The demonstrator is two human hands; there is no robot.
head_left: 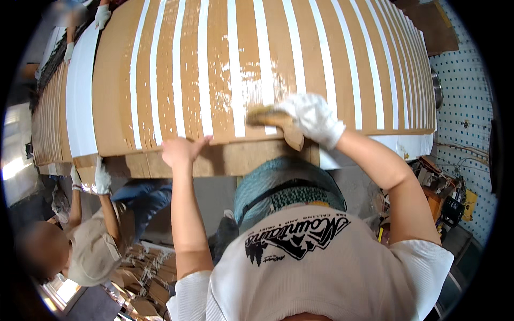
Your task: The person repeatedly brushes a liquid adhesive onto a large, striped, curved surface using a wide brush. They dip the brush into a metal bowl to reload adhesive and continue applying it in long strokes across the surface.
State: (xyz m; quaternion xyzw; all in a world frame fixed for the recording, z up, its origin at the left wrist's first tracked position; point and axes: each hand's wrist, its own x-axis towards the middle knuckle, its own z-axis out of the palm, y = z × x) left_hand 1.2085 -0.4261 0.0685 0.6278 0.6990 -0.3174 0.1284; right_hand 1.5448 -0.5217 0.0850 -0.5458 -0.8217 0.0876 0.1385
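Observation:
A broad brown cardboard surface (115, 107) with white stripes running front to back spreads before me. Its left and middle stretch is glossy, as if wet. My right hand (313, 117), in a white glove, grips a wide brush (292, 135) by its wooden handle. The brush's bristle end lies over the striped surface near the front edge, slightly smeared by motion. Bare and without a glove, my left hand (181, 152) rests on the front edge to the left, thumb stretched out to the side and fingers lying flat.
Under the front edge runs a wooden board (225, 167). At left, a co-worker's gloved hands (101, 176) touch a white sheet (81, 101); another person's gloved hands (101, 17) are at the far left. Tools and clutter (439, 203) stand right, by a dotted wall (463, 96).

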